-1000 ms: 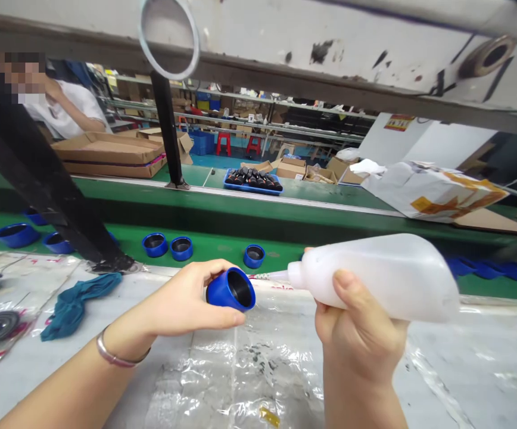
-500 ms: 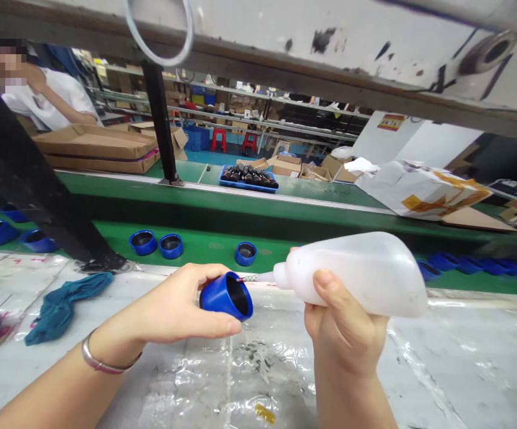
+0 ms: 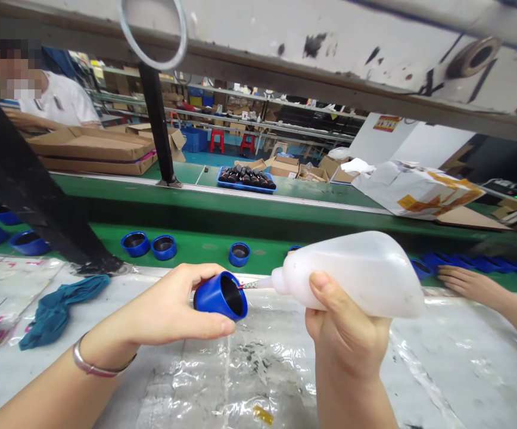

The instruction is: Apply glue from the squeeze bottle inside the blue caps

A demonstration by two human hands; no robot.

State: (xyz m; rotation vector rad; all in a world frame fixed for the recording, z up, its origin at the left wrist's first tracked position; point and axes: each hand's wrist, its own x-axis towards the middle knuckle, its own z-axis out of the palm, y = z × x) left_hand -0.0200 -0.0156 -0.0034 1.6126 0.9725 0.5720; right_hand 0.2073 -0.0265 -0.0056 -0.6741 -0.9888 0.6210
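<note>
My left hand grips a blue cup with a black inside, tilted so its mouth faces right. My right hand is wrapped round a translucent white squeeze bottle, held on its side. The bottle's thin nozzle points left, its tip at the cup's rim. Behind my hands, on the green belt, stand more blue cups, among them one just beyond the held cup and a pair further left.
A teal cloth lies on the plastic-covered table at left. A slanted black post stands there. Another person's hand reaches toward blue cups at right. Across the belt are a blue tray, cartons and a seated person.
Another person's hand has come in at the right by the blue cups. The person at the back left has lowered an arm. The view has shifted slightly; my hands keep their holds.
</note>
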